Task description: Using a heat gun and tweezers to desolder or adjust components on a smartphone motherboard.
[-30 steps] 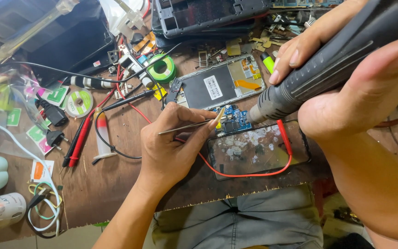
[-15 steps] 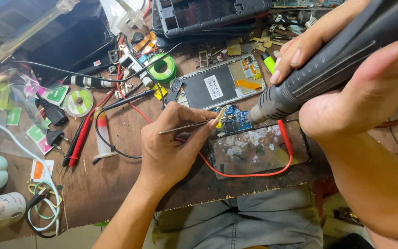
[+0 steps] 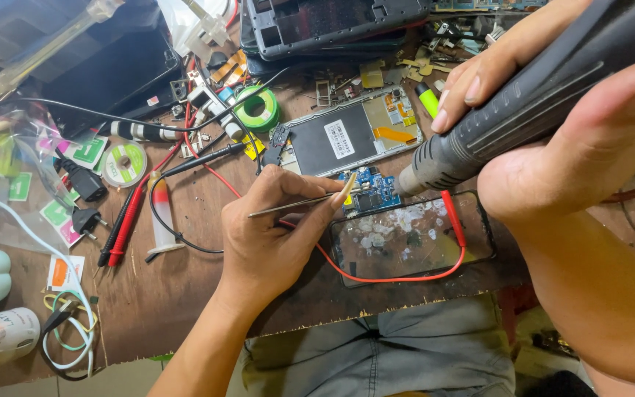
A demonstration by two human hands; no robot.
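We see a brown wooden table (image 3: 185,309). On it lies an open phone (image 3: 347,136). Our right hand (image 3: 553,140) wraps tight around a big grey tool (image 3: 523,110), tip down by the little blue board (image 3: 367,191). Our left hand (image 3: 273,235) pinches thin tweezers (image 3: 299,205), whose tip touches that board.
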